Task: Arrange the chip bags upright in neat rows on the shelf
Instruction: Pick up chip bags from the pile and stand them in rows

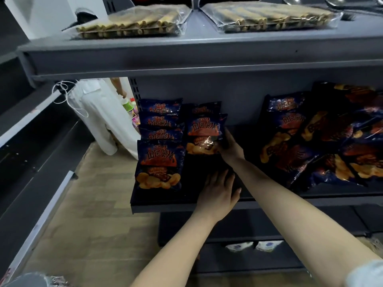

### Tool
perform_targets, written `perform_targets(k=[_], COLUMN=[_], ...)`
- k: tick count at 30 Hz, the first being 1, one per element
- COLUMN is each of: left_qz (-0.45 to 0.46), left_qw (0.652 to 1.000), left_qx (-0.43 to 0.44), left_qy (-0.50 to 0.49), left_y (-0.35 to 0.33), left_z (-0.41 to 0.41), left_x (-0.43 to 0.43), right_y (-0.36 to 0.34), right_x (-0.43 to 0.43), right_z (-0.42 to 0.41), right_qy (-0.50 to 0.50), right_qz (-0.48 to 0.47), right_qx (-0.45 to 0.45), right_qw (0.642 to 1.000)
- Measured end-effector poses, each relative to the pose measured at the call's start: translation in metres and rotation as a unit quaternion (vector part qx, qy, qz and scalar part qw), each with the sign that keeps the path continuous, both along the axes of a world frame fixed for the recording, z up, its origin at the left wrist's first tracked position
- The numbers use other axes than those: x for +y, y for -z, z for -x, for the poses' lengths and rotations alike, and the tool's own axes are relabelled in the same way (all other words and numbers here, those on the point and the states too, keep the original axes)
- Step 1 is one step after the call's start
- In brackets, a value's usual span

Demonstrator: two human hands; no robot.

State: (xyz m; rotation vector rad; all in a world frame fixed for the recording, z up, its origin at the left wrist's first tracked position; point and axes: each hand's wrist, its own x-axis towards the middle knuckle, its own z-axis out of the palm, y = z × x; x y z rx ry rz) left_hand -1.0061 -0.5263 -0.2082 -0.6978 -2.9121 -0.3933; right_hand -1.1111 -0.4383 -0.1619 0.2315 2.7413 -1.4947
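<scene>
Dark blue chip bags with orange print fill the middle shelf (186, 205). At the left, several bags stand upright in a row, the front bag (159, 164) nearest me. A second row beside it has a front bag (204, 134) that my right hand (231, 147) grips at its right edge. My left hand (218, 192) lies flat, fingers apart, on the bare shelf in front of that bag, holding nothing. A loose heap of chip bags (323, 139) lies tumbled on the right of the shelf.
The upper shelf (186, 59) overhangs and carries two clear packs of wafer rolls (132, 21). A person in white trousers (99, 112) stands in the aisle to the left. Grey shelving (31, 125) runs along the left. White packets (255, 245) sit on a lower shelf.
</scene>
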Motion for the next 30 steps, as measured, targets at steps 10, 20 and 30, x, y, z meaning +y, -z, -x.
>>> perform_targets(k=[10, 20, 30], left_qz=[0.03, -0.261, -0.638], left_qw=[0.999, 0.96, 0.622], left_qx=[0.022, -0.088, -0.388], left_qy=[-0.002, -0.041, -0.238], left_y=[0.001, -0.02, -0.025], left_z=[0.002, -0.003, 0.037], left_x=[-0.003, 0.039, 0.127], right_y=[-0.001, -0.052, -0.025], right_x=[0.012, 0.145, 0.202], right_z=[-0.026, -0.073, -0.088], right_qy=[0.084, 0.074, 0.005], right_qz=[0.028, -0.184, -0.269], right_qx=[0.064, 0.166, 0.005], right_qw=[0.994, 0.966, 0.963])
